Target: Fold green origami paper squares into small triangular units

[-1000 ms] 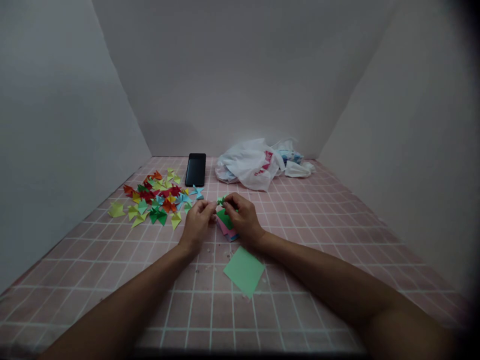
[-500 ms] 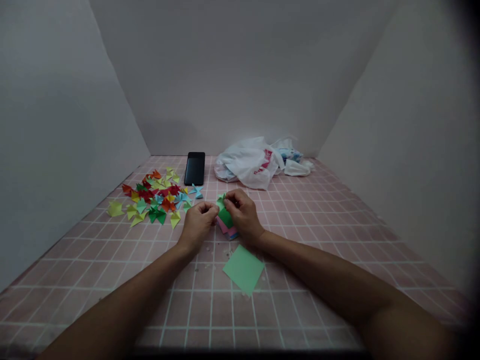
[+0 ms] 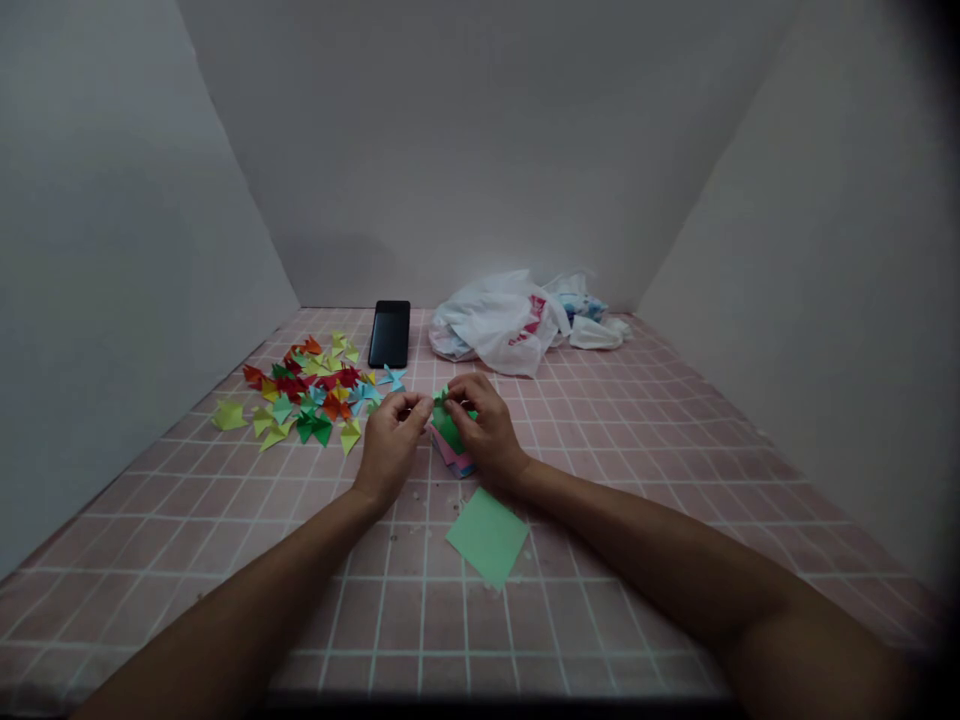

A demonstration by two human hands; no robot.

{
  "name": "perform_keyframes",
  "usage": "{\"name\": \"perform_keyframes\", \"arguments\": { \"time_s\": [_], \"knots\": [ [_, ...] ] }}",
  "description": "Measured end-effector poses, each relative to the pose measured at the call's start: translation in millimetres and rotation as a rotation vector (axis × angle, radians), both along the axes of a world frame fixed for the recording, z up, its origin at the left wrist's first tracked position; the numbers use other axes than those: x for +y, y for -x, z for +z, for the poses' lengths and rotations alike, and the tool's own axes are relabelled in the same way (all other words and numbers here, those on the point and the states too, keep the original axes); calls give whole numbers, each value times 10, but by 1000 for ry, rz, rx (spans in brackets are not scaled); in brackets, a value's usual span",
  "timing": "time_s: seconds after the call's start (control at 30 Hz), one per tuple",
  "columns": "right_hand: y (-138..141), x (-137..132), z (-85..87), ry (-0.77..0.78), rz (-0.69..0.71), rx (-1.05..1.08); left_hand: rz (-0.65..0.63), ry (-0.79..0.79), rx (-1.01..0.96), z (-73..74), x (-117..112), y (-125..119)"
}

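Note:
A small folded piece of light green paper [image 3: 440, 397] is between my hands, partly covered by the fingers. My right hand [image 3: 487, 425] pinches it from the right with thumb and forefinger. From the left, my left hand [image 3: 394, 440] has thumb and forefinger pressed together at its edge. Directly beneath lies a small stack of coloured paper [image 3: 448, 432], dark green on top, with pink and blue edges showing below. Closer to me, a square light green sheet [image 3: 489, 538] lies flat on the table.
Many folded paper pieces [image 3: 304, 390] in red, orange, yellow, green and blue lie spread on the left. A black phone [image 3: 389, 335] lies behind them. White plastic bags [image 3: 499, 325] sit at the back against the wall. The table has a pink checked cover [image 3: 637, 440].
My left hand has shifted slightly up, and its fingers have turned a little at the folded paper. My right fingers have moved a little. The sheet and the stack stay in place.

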State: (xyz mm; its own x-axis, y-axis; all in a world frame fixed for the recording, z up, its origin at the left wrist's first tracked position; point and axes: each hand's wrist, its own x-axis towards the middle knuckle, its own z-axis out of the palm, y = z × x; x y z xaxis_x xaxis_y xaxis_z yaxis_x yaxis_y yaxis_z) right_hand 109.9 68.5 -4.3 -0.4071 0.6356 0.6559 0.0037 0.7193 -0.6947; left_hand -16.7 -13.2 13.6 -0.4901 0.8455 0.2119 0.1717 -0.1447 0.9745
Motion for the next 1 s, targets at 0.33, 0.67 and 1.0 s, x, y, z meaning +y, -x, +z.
{"name": "perform_keyframes", "arguments": {
  "time_s": [0.33, 0.67, 1.0],
  "knots": [
    [-10, -28, -4, -69, 25, -34, -23, -3, -198, -34, 42, 13],
    [-20, -33, 5, -85, 33, -43, -63, 11, -319, -34, 53, 4],
    [-19, -41, 29, -19, 7, -41, -42, -35, -145, -57, 46, 21]
  ]
}}
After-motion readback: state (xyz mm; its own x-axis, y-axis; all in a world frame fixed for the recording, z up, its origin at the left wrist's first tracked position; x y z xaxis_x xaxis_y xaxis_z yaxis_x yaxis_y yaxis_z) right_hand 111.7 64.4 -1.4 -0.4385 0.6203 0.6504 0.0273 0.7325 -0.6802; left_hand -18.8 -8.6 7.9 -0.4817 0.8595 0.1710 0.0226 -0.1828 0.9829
